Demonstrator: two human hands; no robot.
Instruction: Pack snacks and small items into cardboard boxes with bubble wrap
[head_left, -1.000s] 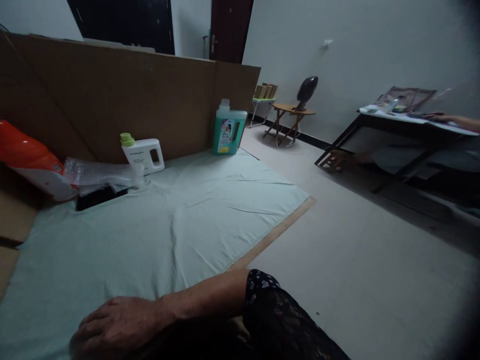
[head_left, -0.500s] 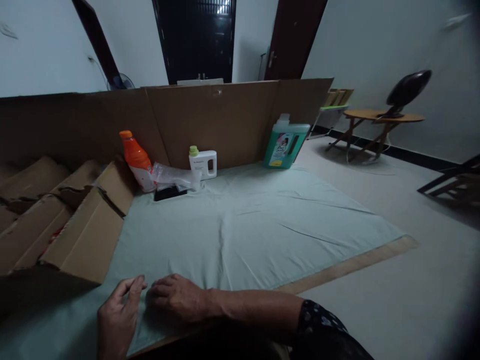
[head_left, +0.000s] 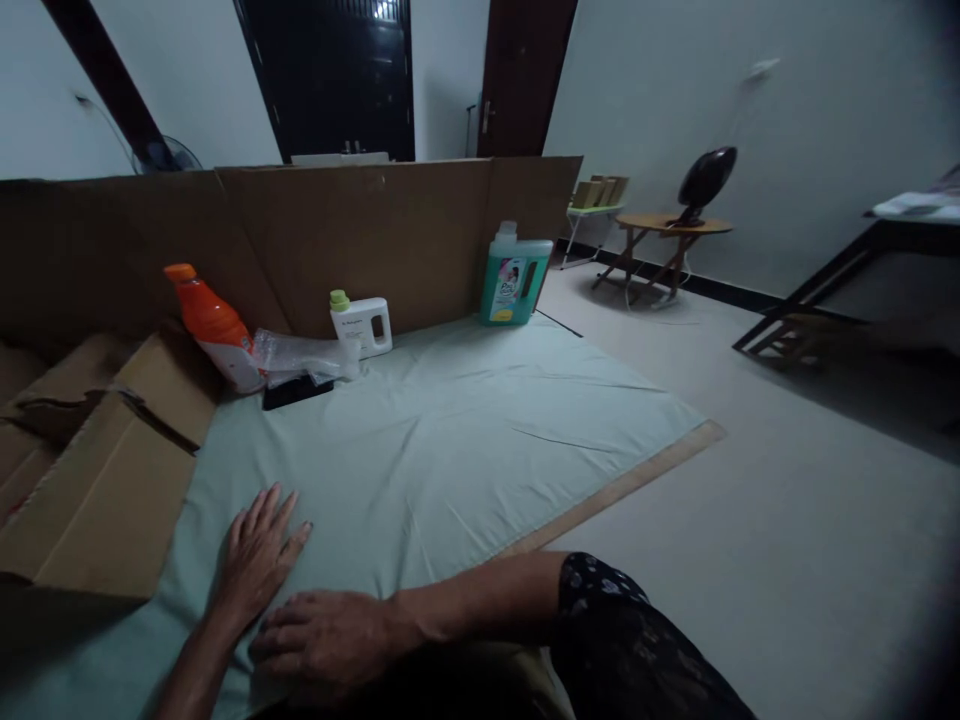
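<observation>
My left hand (head_left: 259,562) lies palm down on the pale green cloth (head_left: 442,440), its fingers spread, with nothing held. Just below it, near the front edge, my right hand (head_left: 322,635) rests on the same cloth. Its fingers point left, loosely stretched, and I see nothing in them. Nearest to the left hand is the cardboard box with dividers (head_left: 97,510). Further back lie a black flat object (head_left: 298,392) and clear plastic wrap (head_left: 304,357), between an orange-capped bottle (head_left: 216,325) and a white jug with a green cap (head_left: 352,325).
A tall cardboard panel (head_left: 360,240) stands along the back of the cloth. In front of its right part is a teal detergent jug (head_left: 510,280). Beyond, on the floor, stand a round wooden table (head_left: 645,224) with a dark fan-like object (head_left: 705,185) and a black table (head_left: 885,240).
My view has turned to the right. The left hand has gone from fingers curled together to spread flat on the cloth, further forward. The right hand stays near the front edge.
</observation>
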